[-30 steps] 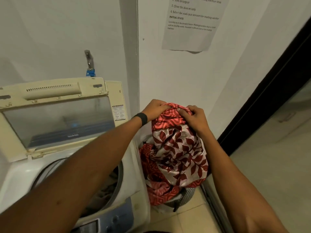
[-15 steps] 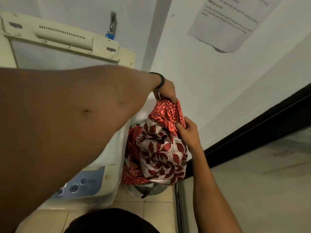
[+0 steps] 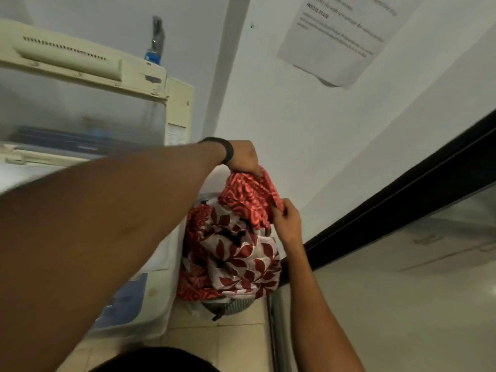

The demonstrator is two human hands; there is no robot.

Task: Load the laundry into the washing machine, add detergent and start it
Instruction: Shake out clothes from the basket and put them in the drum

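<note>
one bundle of red and white patterned cloth (image 3: 236,242) hangs above one basket (image 3: 230,308) on the floor, at 3 o'clock of the one washing machine (image 3: 158,285), whose lid (image 3: 80,103) stands raised. two hands clutch the bundle's top, a little apart. the left hand (image 3: 245,159) bunches fabric at 12 o'clock and the right hand (image 3: 288,224) pinches an edge at 2 o'clock. one wristband (image 3: 228,153) circles the left wrist. one printed sheet (image 3: 341,41) hangs on the wall at 1 o'clock.

Both arms reach forward, left hand (image 3: 245,159) above right hand (image 3: 288,222), each gripping the red cloth (image 3: 249,200).
</note>
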